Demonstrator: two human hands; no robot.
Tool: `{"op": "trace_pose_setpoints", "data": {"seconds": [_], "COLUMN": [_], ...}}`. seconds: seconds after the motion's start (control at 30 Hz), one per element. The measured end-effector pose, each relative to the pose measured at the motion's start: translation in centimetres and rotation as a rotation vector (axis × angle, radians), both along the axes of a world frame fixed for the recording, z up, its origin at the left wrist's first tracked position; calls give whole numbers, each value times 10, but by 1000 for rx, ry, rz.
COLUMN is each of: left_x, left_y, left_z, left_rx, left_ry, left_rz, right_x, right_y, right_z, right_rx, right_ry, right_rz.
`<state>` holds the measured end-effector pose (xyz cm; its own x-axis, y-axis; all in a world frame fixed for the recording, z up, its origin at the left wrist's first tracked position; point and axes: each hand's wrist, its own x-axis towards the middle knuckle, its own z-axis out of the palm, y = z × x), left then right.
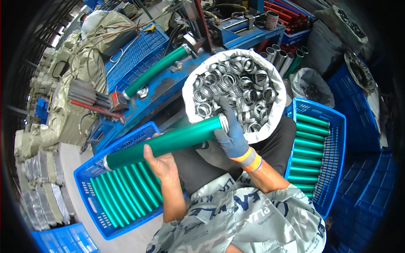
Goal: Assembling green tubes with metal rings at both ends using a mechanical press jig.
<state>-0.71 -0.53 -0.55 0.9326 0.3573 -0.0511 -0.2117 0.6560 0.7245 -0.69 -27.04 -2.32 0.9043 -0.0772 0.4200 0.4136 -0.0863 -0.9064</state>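
Note:
A green metal tube [181, 138] lies slantwise across my lap, its right end raised. My bare left hand [161, 162] grips it near the middle, thumb on the near side. At the right end, my right hand [233, 137], in a grey-blue glove with an orange cuff, closes on a silver ring [224, 123] that sits at the tube's mouth. Another silver ring [107, 163] caps the left end. Just beyond my right hand stands a white sack [192, 90] full of loose silver rings.
A blue crate [90, 211] of green tubes stands at my left, another blue crate [337, 156] at my right. Ahead, a blue workbench machine [158, 90] holds a green tube [156, 71]. Silver tubes [287, 63] stand behind the sack. Stuffed sacks [84, 63] line the left.

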Motion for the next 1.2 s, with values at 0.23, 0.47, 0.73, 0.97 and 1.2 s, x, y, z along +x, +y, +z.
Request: {"op": "trace_pose_setpoints", "data": {"seconds": [0.23, 0.47, 0.73, 0.97, 1.2], "left_x": [10, 17, 58, 42, 16], "left_y": [-3, 23, 52, 120, 145], "left_z": [-17, -34, 1, -14, -42], "left_rx": [19, -119, -298, -229, -110], "left_ry": [-23, 35, 40, -49, 18], "left_rz": [-5, 34, 53, 133, 155], "right_x": [24, 44, 167, 346, 460], "right_y": [-1, 0, -38, 83, 154], "right_z": [3, 6, -32, 31, -21], "right_rx": [74, 308, 389, -493, -1269], "right_ry": [102, 236, 419, -37, -381], "right_rz": [68, 344, 212, -13, -339]}}
